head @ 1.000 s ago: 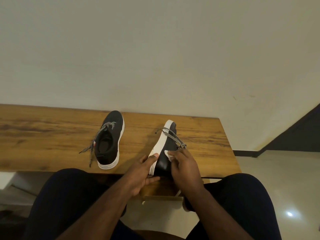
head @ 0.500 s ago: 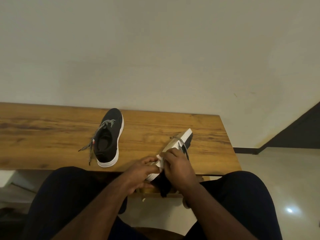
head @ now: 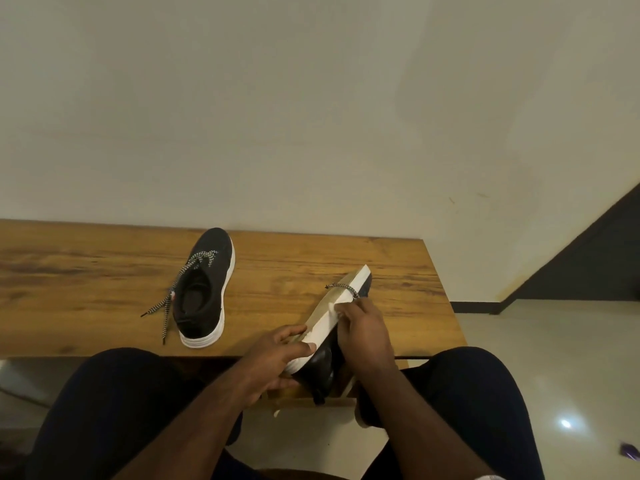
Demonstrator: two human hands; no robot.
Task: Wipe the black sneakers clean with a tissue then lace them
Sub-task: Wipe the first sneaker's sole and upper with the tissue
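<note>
Sneaker (head: 332,323) now tipped, sole upward

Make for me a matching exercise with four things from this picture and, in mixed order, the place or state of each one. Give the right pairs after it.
Things:
1. sneaker on the table
2. held sneaker
3. tissue
4. left hand

Places or states:
A. pressed against the white sole by the right hand
B. grips the heel end
C. upright, laces loose
D. tipped on its side, sole showing

Pairs: 1-C, 2-D, 3-A, 4-B
</note>
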